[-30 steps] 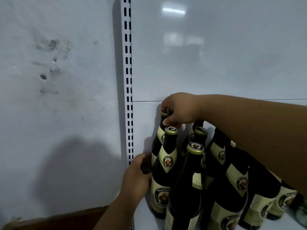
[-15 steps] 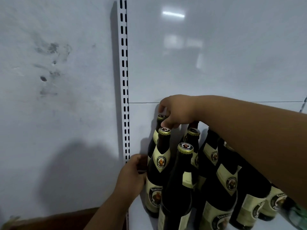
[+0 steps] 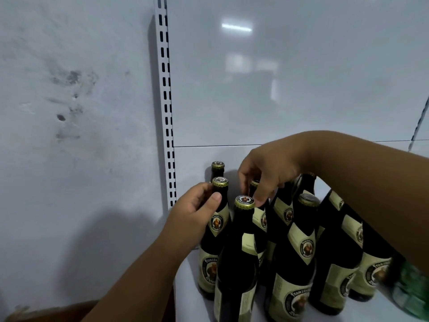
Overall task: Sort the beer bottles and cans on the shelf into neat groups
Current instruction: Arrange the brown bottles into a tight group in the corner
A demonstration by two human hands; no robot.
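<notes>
Several dark brown beer bottles with cream labels and gold caps stand packed together on the white shelf (image 3: 185,296), at its left end against the back panel. My left hand (image 3: 195,210) grips the neck of the second bottle from the back in the left row (image 3: 217,231), thumb across the front. My right hand (image 3: 262,175) reaches in from the right and pinches the top of a bottle in the middle row (image 3: 261,219), whose cap is hidden by my fingers. The rearmost left bottle (image 3: 217,167) stands free behind. My right forearm covers the bottles on the right.
A slotted white upright (image 3: 166,101) runs up the shelf's left edge, with a stained white wall (image 3: 69,112) beyond it. Something green (image 3: 411,291) is blurred at the lower right corner. A brown surface (image 3: 58,312) shows at the bottom left.
My left hand rose from the bottle's body to its neck. My right hand left the rearmost left bottle's cap and moved right and down onto a middle-row bottle top.
</notes>
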